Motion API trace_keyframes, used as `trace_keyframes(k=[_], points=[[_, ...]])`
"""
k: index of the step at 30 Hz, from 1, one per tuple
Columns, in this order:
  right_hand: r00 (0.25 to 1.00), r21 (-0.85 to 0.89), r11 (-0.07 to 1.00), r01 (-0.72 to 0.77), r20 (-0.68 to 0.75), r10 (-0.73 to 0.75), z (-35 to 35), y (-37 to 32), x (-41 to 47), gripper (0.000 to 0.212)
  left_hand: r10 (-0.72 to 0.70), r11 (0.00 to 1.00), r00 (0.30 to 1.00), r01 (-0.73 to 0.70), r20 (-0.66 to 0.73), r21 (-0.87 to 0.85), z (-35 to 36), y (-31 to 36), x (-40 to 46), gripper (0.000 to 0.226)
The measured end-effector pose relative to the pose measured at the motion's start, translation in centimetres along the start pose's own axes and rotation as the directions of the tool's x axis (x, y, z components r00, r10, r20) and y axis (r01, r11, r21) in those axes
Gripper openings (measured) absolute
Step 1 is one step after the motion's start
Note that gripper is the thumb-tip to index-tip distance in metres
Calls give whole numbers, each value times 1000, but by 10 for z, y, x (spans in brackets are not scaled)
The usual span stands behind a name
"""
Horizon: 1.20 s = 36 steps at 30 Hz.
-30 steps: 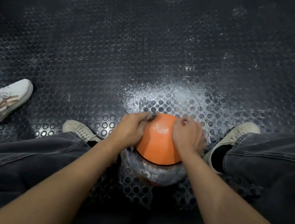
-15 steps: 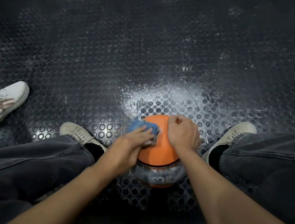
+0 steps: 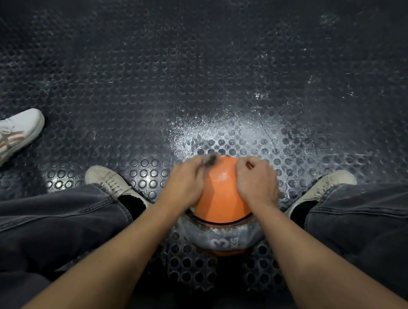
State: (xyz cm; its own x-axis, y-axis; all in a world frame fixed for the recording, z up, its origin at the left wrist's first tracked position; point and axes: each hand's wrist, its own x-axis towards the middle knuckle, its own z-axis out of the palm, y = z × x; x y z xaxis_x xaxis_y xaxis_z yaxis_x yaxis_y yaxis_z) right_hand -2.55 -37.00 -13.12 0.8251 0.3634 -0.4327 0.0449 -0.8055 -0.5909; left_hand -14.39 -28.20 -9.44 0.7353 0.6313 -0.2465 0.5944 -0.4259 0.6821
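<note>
Ball (image 3: 221,197), orange with a grey band, on the studded floor (image 3: 155,85) between our left shoe (image 3: 108,180) and right shoe (image 3: 329,184), where both hands reach it from above. Left hand (image 3: 185,182): fingers closed on a blurred cloth (image 3: 210,159), pressed to the ball's upper left, we judge for wiping. Right hand (image 3: 257,183): loose fist on the upper right, holding nothing we can see, likely bracing the ball. White spatter (image 3: 200,131) just beyond.

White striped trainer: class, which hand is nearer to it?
Left. The left hand touches the orange ball on the side facing the trainer; the right hand, on the far side.
</note>
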Motion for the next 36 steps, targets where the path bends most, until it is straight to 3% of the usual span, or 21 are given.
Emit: trace_keyframes(k=[2,7,8,11,12,14,17,19,21,22,23,25,27,29,31,32,34,36], points=[[1000,-22,999,-25,-16,25,3,-2,-2,21,7,1000,1000,-7,1,13,-4,0,-5,32],[1000,-3,1000,4,11,-4,-5,3,5,24,285,957,956,-288,77,28,6,-15,-53,43],[1000,2,1000,20,16,-20,-5,4,4,27,246,969,967,-248,74,18,5,-15,-40,42],[999,39,999,7,-43,-5,4,1,0,25,-71,994,996,66,-58,-88,0,-13,-7,33],[998,27,999,-22,-58,24,6,-2,-1,23,-81,994,994,75,-77,-84,2,-11,-10,33],[996,-2,999,-51,-68,51,7,-5,-2,23,67,997,996,-68,-63,-18,9,-7,-33,36],[999,-3,1000,30,-28,-31,3,-2,2,33,200,979,980,-201,20,26,13,-7,-46,39],[998,-28,997,69,-11,-69,4,-3,2,34,81,997,996,-81,40,11,7,-3,-8,34],[996,-66,995,78,-26,-80,8,-7,-3,32,-145,989,988,143,60,34,0,7,20,29],[996,-76,994,78,-42,-81,8,-9,-5,32,-151,987,987,147,60,56,1,10,19,29],[996,-83,994,71,-47,-75,8,-10,-5,32,-98,995,995,96,34,36,4,11,8,30],[999,-82,996,35,-31,-37,1,-10,-2,33,136,990,991,-136,1,39,13,8,-30,37],[998,-65,996,57,-12,-58,-7,-6,-1,34,293,952,951,-300,93,61,16,-9,-47,42],[994,-55,993,104,-12,-105,-8,-5,-3,37,192,980,975,-198,113,36,14,-17,-22,40],[994,-58,993,103,-36,-105,-4,-8,-8,36,-35,999,999,36,17,-34,14,-13,6,31],[994,-63,994,93,-57,-97,-1,-11,-11,36,-65,997,998,64,-27,-36,15,-10,9,28],[992,-68,994,82,-88,-88,1,-11,-10,35,92,996,996,-93,-20,-10,19,-3,-7,28],[995,-53,997,60,-74,-64,-2,-8,-6,37,318,941,941,-328,118,78,18,-8,-37,38]])
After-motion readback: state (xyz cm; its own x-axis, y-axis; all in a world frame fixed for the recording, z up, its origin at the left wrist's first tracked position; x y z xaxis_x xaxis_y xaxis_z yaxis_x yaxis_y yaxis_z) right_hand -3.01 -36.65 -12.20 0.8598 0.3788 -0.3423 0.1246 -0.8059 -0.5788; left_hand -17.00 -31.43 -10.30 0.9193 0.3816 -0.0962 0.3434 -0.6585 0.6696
